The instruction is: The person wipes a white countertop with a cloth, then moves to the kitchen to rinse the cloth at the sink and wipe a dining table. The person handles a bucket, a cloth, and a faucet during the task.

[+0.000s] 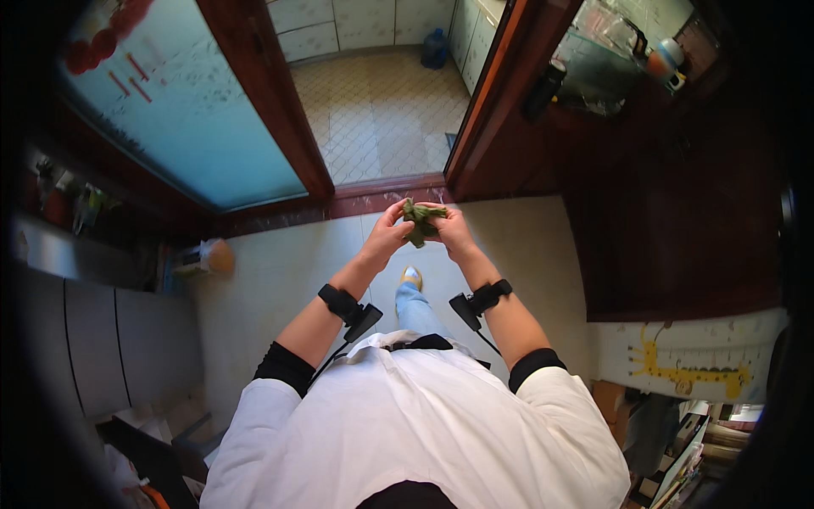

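Observation:
A crumpled dark green piece, cloth or leaf, I cannot tell which, (418,223) is between my two hands, out in front of my body above the floor. My left hand (388,233) grips its left side, with the thumb on top. On its other side, my right hand (453,230) pinches the right end between thumb and fingers. Part of the green piece hangs down between the hands. Black straps with small devices sit around both forearms. The palms and some fingertips are hidden.
Ahead, a reddish door sill (391,188) crosses an open doorway between a frosted glass door (210,127) and a dark wooden frame. Beyond stand cabinets and a blue water bottle (435,49). Dark furniture (668,223) is at right, grey cabinets (95,343) at left.

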The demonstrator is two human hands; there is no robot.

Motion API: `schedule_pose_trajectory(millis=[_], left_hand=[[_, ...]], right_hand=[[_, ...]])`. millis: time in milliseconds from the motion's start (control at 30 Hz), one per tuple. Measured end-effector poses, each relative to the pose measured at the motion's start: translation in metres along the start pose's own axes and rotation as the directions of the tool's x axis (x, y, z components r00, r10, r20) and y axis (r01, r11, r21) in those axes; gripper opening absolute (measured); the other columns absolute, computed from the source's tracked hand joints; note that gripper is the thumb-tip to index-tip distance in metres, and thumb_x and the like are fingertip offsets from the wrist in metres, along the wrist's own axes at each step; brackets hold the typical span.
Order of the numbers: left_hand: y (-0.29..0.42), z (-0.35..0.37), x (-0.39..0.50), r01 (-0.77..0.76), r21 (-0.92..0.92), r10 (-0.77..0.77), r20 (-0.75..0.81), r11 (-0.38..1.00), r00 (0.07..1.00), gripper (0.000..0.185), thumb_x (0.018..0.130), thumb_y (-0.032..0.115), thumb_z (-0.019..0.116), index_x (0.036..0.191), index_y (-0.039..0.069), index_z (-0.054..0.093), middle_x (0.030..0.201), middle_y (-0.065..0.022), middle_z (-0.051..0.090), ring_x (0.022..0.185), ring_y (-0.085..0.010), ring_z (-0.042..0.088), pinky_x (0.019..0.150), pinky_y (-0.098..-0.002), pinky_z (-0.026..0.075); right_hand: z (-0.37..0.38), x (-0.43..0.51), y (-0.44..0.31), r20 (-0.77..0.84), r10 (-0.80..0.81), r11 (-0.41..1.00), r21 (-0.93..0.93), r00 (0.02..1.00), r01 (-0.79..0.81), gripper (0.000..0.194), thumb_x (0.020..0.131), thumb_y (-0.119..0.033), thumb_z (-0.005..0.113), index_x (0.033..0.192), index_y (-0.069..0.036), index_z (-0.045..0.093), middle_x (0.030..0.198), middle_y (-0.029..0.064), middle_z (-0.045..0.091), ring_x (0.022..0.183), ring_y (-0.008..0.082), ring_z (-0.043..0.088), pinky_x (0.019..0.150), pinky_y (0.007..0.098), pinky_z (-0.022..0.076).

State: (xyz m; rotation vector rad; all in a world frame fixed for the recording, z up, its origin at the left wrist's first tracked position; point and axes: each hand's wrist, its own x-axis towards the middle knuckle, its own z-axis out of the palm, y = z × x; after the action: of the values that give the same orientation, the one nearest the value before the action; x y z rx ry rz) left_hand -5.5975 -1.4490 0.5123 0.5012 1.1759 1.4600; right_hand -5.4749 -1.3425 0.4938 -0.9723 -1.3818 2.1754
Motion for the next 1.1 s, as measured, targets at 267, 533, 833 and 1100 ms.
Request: schedule_pose_trajectory(millis=[267, 533, 833, 1100], left_hand=[[0.089, -0.053, 0.21, 0.078, -0.183, -0.089, -0.054, 0.98, 0.995, 0.032, 0.098, 0.02, 0.04, 0.129, 0.01, 0.042, 0.112, -0.0083, 0.054, 0.095, -0.0177, 0.059, 0.079, -0.0359, 0.054], [0.176, -0.16, 0.395, -0.099, -0.236, 0.06, -0.166, 0.967, 0.984, 0.035, 0.086, -0.005, 0.039, 0.118, 0.0, 0.053, 0.107, -0.0115, 0.06, 0.094, -0.0195, 0.06, 0.081, -0.0321, 0.051], [0.315, -0.188, 0.613, 0.073, -0.211, -0.059, 0.072, 0.975, 0.996, 0.034, 0.089, 0.007, 0.048, 0.122, -0.001, 0.05, 0.109, -0.0089, 0.059, 0.094, -0.0162, 0.059, 0.08, -0.0285, 0.049], [0.36, -0.208, 0.796, -0.018, -0.015, 0.019, 0.036, 1.0, 0.999, 0.042, 0.094, 0.022, 0.052, 0.131, 0.004, 0.044, 0.111, -0.0051, 0.057, 0.096, -0.0117, 0.055, 0.076, -0.0268, 0.046]], right_hand=[[0.0, 0.215, -0.097, 0.321, -0.032, 0.97, -0.219, 0.946, 0.107, 0.023, 0.08, -0.006, 0.052, 0.102, 0.0, 0.058, 0.081, -0.0015, 0.057, 0.07, 0.0058, 0.052, 0.06, 0.0216, 0.0424], [0.025, 0.437, -0.156, 0.305, 0.02, 0.971, -0.232, 0.952, 0.054, 0.034, 0.086, -0.016, 0.061, 0.116, -0.006, 0.048, 0.092, 0.0008, 0.06, 0.085, 0.0092, 0.058, 0.073, 0.0248, 0.0477], [0.015, 0.662, -0.25, 0.133, -0.179, 0.919, -0.331, 0.975, 0.214, 0.019, 0.078, 0.0, 0.061, 0.096, 0.001, 0.053, 0.084, 0.0042, 0.059, 0.07, 0.0091, 0.058, 0.056, 0.0228, 0.0478], [-0.026, 0.841, -0.311, 0.096, -0.265, 0.909, -0.308, 0.96, 0.281, 0.01, 0.069, 0.001, 0.062, 0.079, 0.001, 0.059, 0.07, 0.0019, 0.06, 0.06, 0.008, 0.055, 0.053, 0.024, 0.0447]])
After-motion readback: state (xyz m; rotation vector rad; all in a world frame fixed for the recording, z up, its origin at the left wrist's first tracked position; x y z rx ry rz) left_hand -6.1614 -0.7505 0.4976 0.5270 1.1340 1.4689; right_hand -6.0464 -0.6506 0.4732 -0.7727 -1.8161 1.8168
